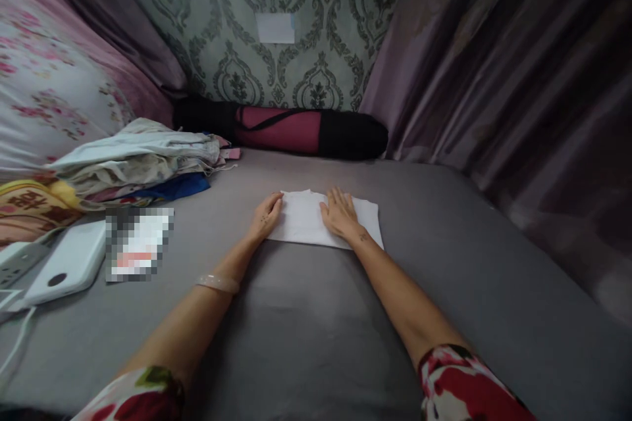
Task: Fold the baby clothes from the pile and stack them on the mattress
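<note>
A folded white cloth (301,218) lies flat as a rough rectangle on the grey bed sheet (306,316). My right hand (340,214) rests palm down across it, right of its middle, with the fingers stretched out. At the cloth's left end, my left hand (268,216) is turned on its side, its fingers bent and close together against the edge. Part of those fingers is hidden behind the hand.
A long black and dark red bag (281,129) lies along the patterned wall. To the left are a heap of clothes (143,158), a white power bank (69,263), a power strip (20,263) and a blurred-out item (141,243). Purple curtains (494,79) hang at the right.
</note>
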Tool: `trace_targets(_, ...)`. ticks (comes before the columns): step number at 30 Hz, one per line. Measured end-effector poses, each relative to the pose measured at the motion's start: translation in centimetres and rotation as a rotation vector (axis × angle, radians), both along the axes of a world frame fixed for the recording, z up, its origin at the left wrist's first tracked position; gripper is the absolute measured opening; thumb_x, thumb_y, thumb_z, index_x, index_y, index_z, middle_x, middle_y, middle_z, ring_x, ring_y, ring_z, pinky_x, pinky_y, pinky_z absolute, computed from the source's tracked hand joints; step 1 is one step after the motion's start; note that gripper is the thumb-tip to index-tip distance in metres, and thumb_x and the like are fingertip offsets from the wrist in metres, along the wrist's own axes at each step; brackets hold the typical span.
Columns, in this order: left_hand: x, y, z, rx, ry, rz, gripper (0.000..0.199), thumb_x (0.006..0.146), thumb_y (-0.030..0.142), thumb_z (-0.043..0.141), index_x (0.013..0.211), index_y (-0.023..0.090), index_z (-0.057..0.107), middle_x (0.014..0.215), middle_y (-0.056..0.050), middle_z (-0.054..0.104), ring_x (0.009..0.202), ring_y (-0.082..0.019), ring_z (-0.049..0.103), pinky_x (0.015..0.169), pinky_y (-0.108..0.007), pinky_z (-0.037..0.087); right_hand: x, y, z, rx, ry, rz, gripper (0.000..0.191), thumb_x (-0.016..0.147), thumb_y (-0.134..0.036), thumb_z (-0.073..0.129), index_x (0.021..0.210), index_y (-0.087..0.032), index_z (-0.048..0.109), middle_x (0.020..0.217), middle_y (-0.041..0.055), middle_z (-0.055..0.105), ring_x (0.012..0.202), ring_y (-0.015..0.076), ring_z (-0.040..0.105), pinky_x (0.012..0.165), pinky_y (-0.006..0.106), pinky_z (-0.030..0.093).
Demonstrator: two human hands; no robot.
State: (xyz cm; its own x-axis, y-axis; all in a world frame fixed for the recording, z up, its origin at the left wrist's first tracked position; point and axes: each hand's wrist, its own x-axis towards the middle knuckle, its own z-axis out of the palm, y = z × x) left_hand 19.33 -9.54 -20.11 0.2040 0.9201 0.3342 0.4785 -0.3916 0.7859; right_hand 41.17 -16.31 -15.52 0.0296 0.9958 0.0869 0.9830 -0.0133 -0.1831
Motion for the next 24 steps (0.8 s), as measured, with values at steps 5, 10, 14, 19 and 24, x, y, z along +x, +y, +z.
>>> trace_targets(5, -0.3, -0.7, 1.3, -0.059, -0.066, 0.048, 0.041, 0.090, 0.035, 0.039, 0.115, 0.016, 0.065, 0.121, -0.010, 0.066, 0.118, -0.024, 0.056, 0.106, -0.040, 0.039, -3.2, 1.2, -0.9, -0.032, 0.058, 0.153, 0.063, 0.098, -0.038, 0.022, 0.149, -0.003, 0.026, 0.158, 0.0132, 0.022, 0.145, 0.0242, 0.018, 0.118, 0.040, 0.008)
trace_targets(10, -0.4, -0.8, 1.8, -0.084, -0.129, 0.105, 0.041, 0.089, 0.032, 0.037, 0.114, 0.013, 0.064, 0.119, -0.010, 0.066, 0.114, -0.024, 0.057, 0.104, -0.041, 0.041, -3.9, 2.0, -0.5, -0.093, 0.049, 0.121, 0.063, 0.097, -0.038, 0.024, 0.148, 0.000, 0.029, 0.156, 0.0161, 0.027, 0.144, 0.0272, 0.021, 0.117, 0.043, 0.011)
trace_targets(14, -0.5, -0.8, 1.8, -0.081, -0.147, 0.118, 0.042, 0.089, 0.032, 0.037, 0.113, 0.012, 0.064, 0.118, -0.011, 0.067, 0.113, -0.024, 0.058, 0.103, -0.041, 0.041, -5.7, 3.1, -0.3, -0.020, 0.048, 0.114, 0.062, 0.098, -0.038, 0.025, 0.146, 0.000, 0.032, 0.155, 0.0181, 0.028, 0.144, 0.0261, 0.020, 0.117, 0.040, 0.010)
trace_targets(19, -0.6, -0.8, 1.8, -0.086, -0.157, 0.119, 0.041, 0.090, 0.032, 0.036, 0.113, 0.014, 0.064, 0.119, -0.009, 0.066, 0.113, -0.023, 0.058, 0.104, -0.040, 0.041, -6.5, 3.7, -1.1, 0.001, 0.053, 0.101, 0.062, 0.097, -0.037, 0.028, 0.146, 0.002, 0.031, 0.154, 0.0197, 0.028, 0.144, 0.0271, 0.022, 0.117, 0.038, 0.013)
trace_targets(24, -0.5, -0.7, 1.8, -0.087, -0.175, 0.128, 0.040, 0.090, 0.033, 0.036, 0.110, 0.015, 0.065, 0.118, -0.009, 0.067, 0.114, -0.023, 0.057, 0.105, -0.040, 0.041, -7.9, 3.7, -0.2, -0.027, 0.043, 0.092, 0.061, 0.096, -0.034, 0.028, 0.146, 0.001, 0.032, 0.155, 0.0196, 0.026, 0.144, 0.0284, 0.020, 0.117, 0.043, 0.011)
